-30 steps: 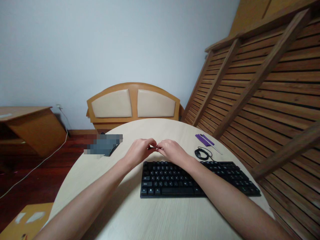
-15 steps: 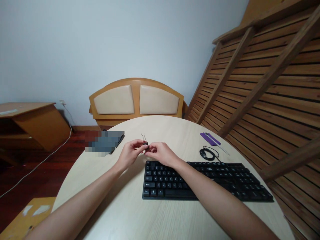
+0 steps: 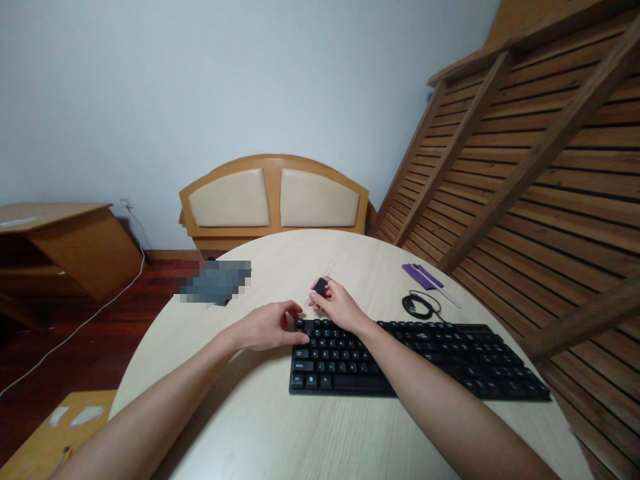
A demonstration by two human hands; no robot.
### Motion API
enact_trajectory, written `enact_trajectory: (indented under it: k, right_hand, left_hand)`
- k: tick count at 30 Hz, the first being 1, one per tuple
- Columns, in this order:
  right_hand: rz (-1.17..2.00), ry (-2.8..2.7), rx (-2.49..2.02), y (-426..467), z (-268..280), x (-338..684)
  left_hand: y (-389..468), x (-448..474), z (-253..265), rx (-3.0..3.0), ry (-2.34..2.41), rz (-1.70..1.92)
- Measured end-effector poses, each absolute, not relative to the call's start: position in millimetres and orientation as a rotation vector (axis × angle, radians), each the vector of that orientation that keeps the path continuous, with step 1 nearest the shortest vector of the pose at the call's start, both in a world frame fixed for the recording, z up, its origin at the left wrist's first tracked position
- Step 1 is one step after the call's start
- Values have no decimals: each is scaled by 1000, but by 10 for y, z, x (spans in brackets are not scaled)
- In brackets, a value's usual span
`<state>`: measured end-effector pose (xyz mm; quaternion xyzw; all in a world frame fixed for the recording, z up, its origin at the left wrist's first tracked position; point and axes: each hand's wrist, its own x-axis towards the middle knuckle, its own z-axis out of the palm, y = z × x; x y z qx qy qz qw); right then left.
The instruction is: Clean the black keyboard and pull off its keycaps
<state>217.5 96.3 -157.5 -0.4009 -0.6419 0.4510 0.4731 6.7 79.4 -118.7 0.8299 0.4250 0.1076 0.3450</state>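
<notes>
My right hand (image 3: pixel 337 305) pinches a keycap puller (image 3: pixel 321 285) by its small black body, above the keyboard's upper left part. Thin wire prongs stick out of the puller, pointing up and away from me. My left hand (image 3: pixel 267 325) is at the upper left corner of the black keyboard (image 3: pixel 360 383), thumb and fingers apart, nothing seen between them. Its thumb tip lies over the leftmost keys; whether it presses them I cannot tell. My right forearm covers part of the middle keys.
A coiled black cable (image 3: pixel 419 307) lies behind the keyboard, near a purple cloth strip (image 3: pixel 419 276) and a thin white-handled tool (image 3: pixel 443 291). A blurred grey item (image 3: pixel 215 281) rests at the left of the round table (image 3: pixel 240 427). Slatted wooden panels (image 3: pixel 550 200) lean on the right.
Both hands were together at the keycap puller. My left hand has let go and come down to the keyboard corner. The puller has shifted right in my right hand, tilting rightward.
</notes>
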Motion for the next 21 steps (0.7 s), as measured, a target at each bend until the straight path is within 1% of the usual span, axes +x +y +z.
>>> enact_trajectory:
  k: [2,5,11,16,21]
  right_hand:
    - [1099,-1558,-1012,991,-1607,2215]
    - [1092,-1560,-1044,1022,-1638,2296]
    - [1060,-1727,-1097,1065,-1549,2480]
    - [1044,-1810,-1128,1037,-1451,2467]
    - [991,-1891,-1133,934,-1497,2392]
  left_hand:
    - [734,107,-1215,2207,1208,264]
    - [678,200,-1295,2193,1254,336]
    - [652,378,-1490,2088,1248,505]
    - [700,383,-1517,2097,1154,587]
    - [782,356,-1565,2047,1101,671]
